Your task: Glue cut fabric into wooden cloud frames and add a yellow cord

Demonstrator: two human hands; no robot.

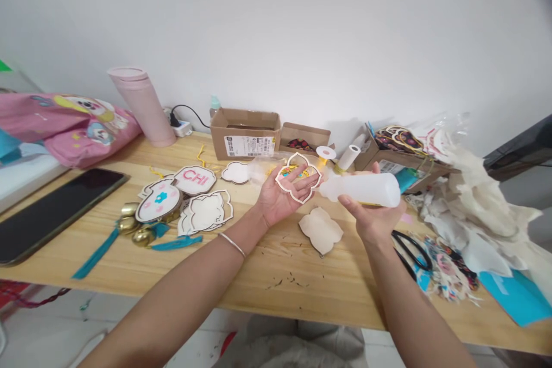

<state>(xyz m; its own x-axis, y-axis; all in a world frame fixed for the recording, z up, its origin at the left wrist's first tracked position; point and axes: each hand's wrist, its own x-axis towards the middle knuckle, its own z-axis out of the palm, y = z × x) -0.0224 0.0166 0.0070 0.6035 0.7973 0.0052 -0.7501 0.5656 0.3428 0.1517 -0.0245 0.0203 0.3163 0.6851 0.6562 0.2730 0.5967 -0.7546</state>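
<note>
Two bare hands worked above a wooden tabletop [345, 293]. The left hand [278, 198] was open, palm up, its fingers stretched out behind a four-petal outline frame [297, 200]. The right hand [379, 215] gripped a white squeeze bottle [366, 188] lying sideways, its narrow end towards the frame; whether they touched could not be told. Just below, between the hands, lay a pale four-petal piece [321, 231].

To the left were a plaque reading "CHI" [195, 180], an oval plaque with a blue flower [160, 200], brass bells [144, 236] and teal tassels [97, 254]. To the right lay black scissor handles [425, 259] and crumpled cream fabric [478, 195]. On the far side stood a cardboard box [222, 144] and, farther left, a pink tumbler [142, 106].
</note>
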